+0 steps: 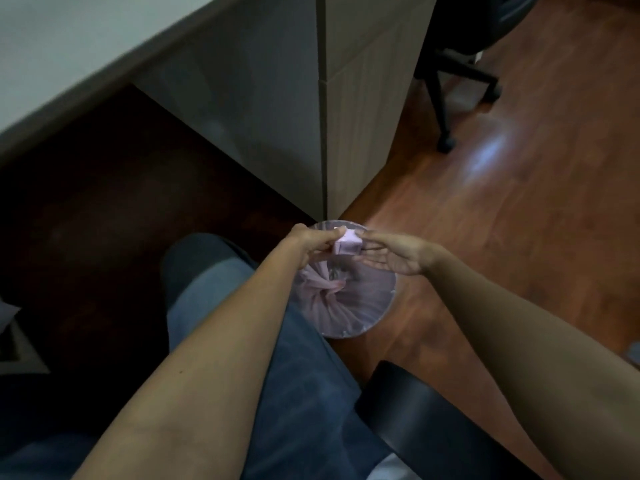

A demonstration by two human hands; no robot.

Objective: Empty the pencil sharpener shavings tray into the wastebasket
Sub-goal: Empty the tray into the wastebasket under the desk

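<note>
A small pale pink shavings tray is held over the round wastebasket, which is lined with a pink bag and stands on the floor beside the desk corner. My left hand grips the tray from the left with fingers and thumb. My right hand is flat, fingers stretched out, its fingertips touching the tray's right side. Some dark bits lie in the bag's folds below the tray.
A grey desk cabinet rises just behind the basket. My legs in blue jeans are to the left, a black chair armrest lower right. Another office chair's base stands on the wooden floor at upper right.
</note>
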